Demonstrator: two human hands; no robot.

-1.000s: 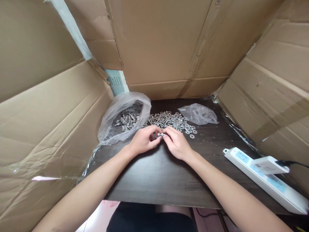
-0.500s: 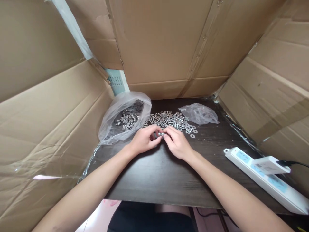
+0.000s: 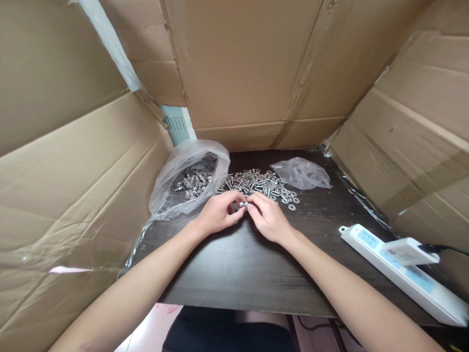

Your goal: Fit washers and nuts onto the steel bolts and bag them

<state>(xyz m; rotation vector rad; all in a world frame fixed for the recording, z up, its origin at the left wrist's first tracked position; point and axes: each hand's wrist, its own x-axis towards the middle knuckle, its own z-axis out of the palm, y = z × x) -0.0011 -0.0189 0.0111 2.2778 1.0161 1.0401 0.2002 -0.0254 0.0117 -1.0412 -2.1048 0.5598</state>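
Between my two hands is a small silver bolt (image 3: 244, 204), lying roughly level, with what looks like a nut or washer on its left part. My left hand (image 3: 222, 211) pinches its left end between thumb and fingers. The other end is gripped by the fingertips of my right hand (image 3: 269, 215). Just beyond my fingers spreads a pile of loose bolts, nuts and washers (image 3: 256, 183). Left of that pile, a clear plastic bag (image 3: 161, 195) stands with its mouth toward me, holding many metal fasteners (image 3: 198, 184). My fingers partly cover the bolt.
A crumpled clear bag (image 3: 304, 173) lies at the back right of the dark table (image 3: 234, 274). On the right rests a white power strip (image 3: 388, 264) with a plugged-in adapter (image 3: 408, 252). Cardboard walls (image 3: 256, 63) enclose the table's back and sides.
Almost nothing differs. Both hands keep their places on the bolt, with only a very slight shift of the fingers and the view.
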